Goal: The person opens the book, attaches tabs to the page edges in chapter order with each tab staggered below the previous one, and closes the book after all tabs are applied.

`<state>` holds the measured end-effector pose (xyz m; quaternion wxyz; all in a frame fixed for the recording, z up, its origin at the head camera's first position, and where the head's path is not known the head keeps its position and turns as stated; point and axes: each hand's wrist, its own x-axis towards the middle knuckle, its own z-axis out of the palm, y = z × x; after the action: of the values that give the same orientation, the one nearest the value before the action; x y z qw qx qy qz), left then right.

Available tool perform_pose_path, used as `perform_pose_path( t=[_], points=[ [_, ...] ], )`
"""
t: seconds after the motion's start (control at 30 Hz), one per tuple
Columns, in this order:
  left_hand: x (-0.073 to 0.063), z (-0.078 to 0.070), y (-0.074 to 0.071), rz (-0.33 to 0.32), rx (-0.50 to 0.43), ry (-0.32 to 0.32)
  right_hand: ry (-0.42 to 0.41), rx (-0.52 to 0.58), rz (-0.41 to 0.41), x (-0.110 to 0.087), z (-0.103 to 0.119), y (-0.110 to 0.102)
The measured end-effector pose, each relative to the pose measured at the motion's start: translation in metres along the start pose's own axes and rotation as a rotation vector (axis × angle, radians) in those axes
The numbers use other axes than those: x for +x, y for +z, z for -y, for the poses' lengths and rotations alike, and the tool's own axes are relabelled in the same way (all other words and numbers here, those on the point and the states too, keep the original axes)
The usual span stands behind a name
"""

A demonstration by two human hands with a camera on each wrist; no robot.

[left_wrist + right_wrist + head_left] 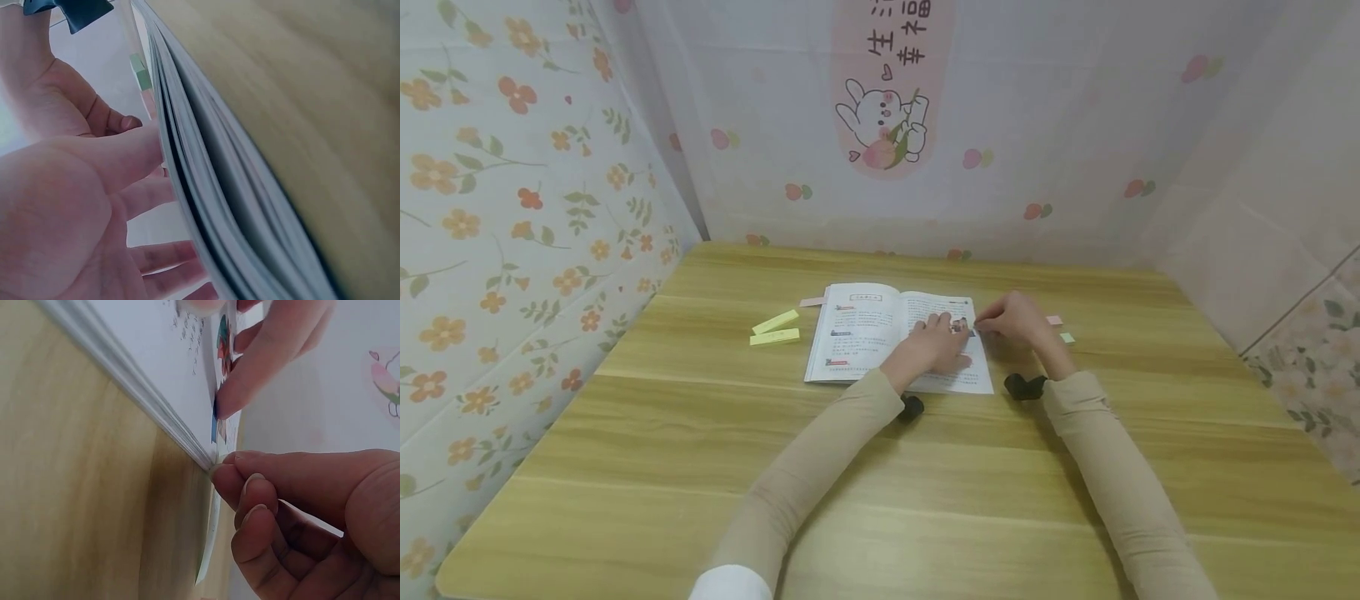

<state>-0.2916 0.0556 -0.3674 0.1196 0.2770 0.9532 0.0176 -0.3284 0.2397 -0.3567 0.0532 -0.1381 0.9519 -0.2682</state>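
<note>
An open book [865, 333] with printed pages lies on the wooden table. My left hand [934, 343] rests spread on the right-hand page, fingers fairly straight; the left wrist view shows its palm [56, 212] beside the stacked page edges [212, 150]. At the page's right edge is my right hand [1011, 319]. In the right wrist view, its thumb and index finger [269, 465] pinch the page edge, the other fingers curled. Anything small between the fingertips is hidden. A pale greenish strip [209, 540] shows just beyond them.
Two yellow sticky-note strips [775, 336] lie left of the book. A pinkish slip [812, 302] shows at its upper left edge. Right of my right hand lie a pink slip [1055, 320] and a green slip [1067, 338]. A patterned curtain [1037, 125] hangs behind the table.
</note>
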Motion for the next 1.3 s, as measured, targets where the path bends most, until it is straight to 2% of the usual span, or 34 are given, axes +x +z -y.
perform_pose_path(
  t=[0.2,0.5,0.73,1.3],
  points=[
    [-0.004,0.002,-0.001,0.001,-0.008,0.033,0.005,0.018,0.001,-0.005,0.003,0.003],
    [-0.01,0.009,-0.003,-0.044,-0.035,0.066,0.028,0.042,0.014,-0.006,0.015,0.007],
    [-0.02,0.018,-0.003,-0.068,-0.062,0.041,0.028,0.009,0.045,-0.007,0.022,0.008],
    [-0.047,0.041,-0.001,-0.106,-0.026,0.03,-0.036,-0.036,0.061,-0.012,0.041,0.012]
  ],
)
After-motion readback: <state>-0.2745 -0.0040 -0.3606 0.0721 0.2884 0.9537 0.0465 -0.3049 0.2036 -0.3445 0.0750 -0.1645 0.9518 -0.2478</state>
